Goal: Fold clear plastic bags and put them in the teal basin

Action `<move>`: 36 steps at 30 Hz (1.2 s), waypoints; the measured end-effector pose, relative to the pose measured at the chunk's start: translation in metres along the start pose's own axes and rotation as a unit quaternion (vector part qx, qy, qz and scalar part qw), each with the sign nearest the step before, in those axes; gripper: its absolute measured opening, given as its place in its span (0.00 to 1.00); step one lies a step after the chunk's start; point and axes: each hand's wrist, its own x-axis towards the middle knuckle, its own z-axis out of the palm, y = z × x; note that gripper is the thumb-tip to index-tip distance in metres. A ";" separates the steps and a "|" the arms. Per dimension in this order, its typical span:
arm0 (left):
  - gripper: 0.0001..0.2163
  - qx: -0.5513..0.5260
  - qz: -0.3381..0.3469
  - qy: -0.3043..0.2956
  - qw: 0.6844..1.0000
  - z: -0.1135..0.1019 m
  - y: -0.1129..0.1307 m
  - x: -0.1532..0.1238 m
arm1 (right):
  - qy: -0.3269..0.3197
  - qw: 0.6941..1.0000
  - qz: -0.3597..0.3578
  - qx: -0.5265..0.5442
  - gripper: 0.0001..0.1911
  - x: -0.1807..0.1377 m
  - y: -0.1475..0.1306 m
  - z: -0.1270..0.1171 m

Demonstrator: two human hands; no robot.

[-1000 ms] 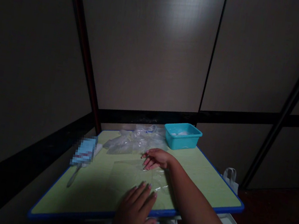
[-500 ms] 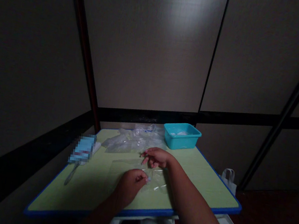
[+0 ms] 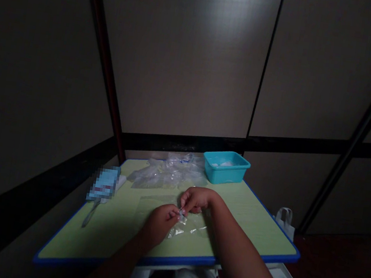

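A clear plastic bag (image 3: 190,229) lies spread on the table in front of me, its film creased and shiny below my fingers. My left hand (image 3: 159,222) is closed in a pinch on the bag, at a small pale spot whose detail is too small to make out. Coming in from the right, my right hand (image 3: 196,199) bends down with thumb and fingers pinched at that same spot. The fingertips of both hands meet there, just above the tabletop.
The yellow-green table (image 3: 245,230) has a blue edge. Behind my hands lies a pile of clear plastic bags (image 3: 166,175). A turquoise basin (image 3: 224,174) with whitish contents stands at the back right. At the left edge is a blue packet (image 3: 105,183), partly blurred. A white bag (image 3: 284,222) hangs beyond the right edge.
My right hand has moved down and its loosely spread fingers have closed to a pinch beside my left fingertips. My left hand has shifted slightly up, still pinching.
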 end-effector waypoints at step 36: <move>0.19 0.293 0.136 -0.048 0.945 -0.031 0.004 -0.028 | 0.142 0.949 0.120 -0.256 0.10 -0.009 -0.011 0.004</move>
